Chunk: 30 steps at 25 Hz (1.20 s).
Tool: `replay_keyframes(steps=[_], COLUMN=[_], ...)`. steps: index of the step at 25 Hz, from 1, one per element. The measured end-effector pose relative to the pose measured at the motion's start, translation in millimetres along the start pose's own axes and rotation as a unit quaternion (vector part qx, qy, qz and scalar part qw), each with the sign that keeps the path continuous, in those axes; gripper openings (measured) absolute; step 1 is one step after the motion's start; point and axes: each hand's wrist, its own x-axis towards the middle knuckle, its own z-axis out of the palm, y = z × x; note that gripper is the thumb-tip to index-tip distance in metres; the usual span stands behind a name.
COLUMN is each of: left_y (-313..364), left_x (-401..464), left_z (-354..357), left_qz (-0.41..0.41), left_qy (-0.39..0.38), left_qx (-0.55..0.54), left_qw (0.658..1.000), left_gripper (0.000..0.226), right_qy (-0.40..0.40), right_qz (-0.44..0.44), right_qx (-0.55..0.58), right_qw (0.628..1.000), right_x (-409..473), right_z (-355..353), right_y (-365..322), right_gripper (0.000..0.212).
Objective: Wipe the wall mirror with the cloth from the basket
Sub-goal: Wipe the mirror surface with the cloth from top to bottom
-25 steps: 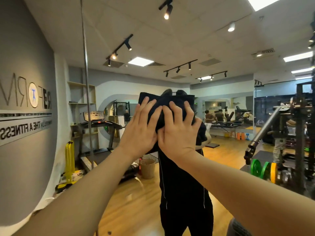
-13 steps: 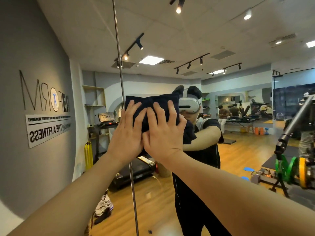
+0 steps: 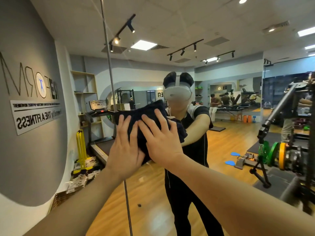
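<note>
- The large wall mirror point(image 3: 221, 193) fills nearly the whole view, so most of what shows is a reflection; its glass has a thin vertical seam point(image 3: 109, 68) that runs from top to bottom, just left of the hands.
- The lower half of the dark navy folded cloth point(image 3: 144, 116) is hidden behind both hands; only its upper edge and right corner show.
- The reflected person in black clothes point(image 3: 187, 184) is cut off at the bottom edge, and a white headset point(image 3: 177, 94) covers the upper part of the head, above and to the right of the cloth.
- Reflected to the left of the cloth stand a black treadmill point(image 3: 97, 114), a yellow frame point(image 3: 81, 149) on the floor and a grey wall sign with mirrored letters point(image 3: 36, 116).
- Reflected to the right of the cloth are green and yellow weight plates point(image 3: 276, 155) on a dark rack; the rack itself is blurred and cut off at the right edge.
- The left hand point(image 3: 124, 154) lies flat with fingers spread wide, pressing the lower left part of the cloth against the mirror.
- The right hand point(image 3: 162, 143) is also flat and open, fingers apart, pressing the cloth's middle and right part; its edge touches the left hand.
- The cloth is on the glass at about chest height of the reflected person.
</note>
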Motion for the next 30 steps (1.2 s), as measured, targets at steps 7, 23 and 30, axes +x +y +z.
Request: replay_keyframes(steps=[7, 23, 30], left_y=[101.0, 292.5, 391.1], left_x=[-4.5, 231.2, 319.7], left_z=[55.2, 69.4, 69.9], left_qz=[0.066, 0.118, 0.095], left_qy=[-0.006, 0.128, 0.144], left_qx=[-0.025, -0.053, -0.046], left_qw=[0.997, 0.983, 0.984], left_gripper=[0.088, 0.071, 0.068], right_qy=[0.04, 0.122, 0.167], right_qz=[-0.046, -0.102, -0.066], right_qx=[-0.042, -0.148, -0.162], right_qw=[0.997, 0.976, 0.97], right_x=[-83.5, -20.7, -10.8], right_z=[-18.3, -138.9, -188.0], right_y=[96.7, 377.3, 484.2], right_gripper=[0.047, 0.041, 0.05])
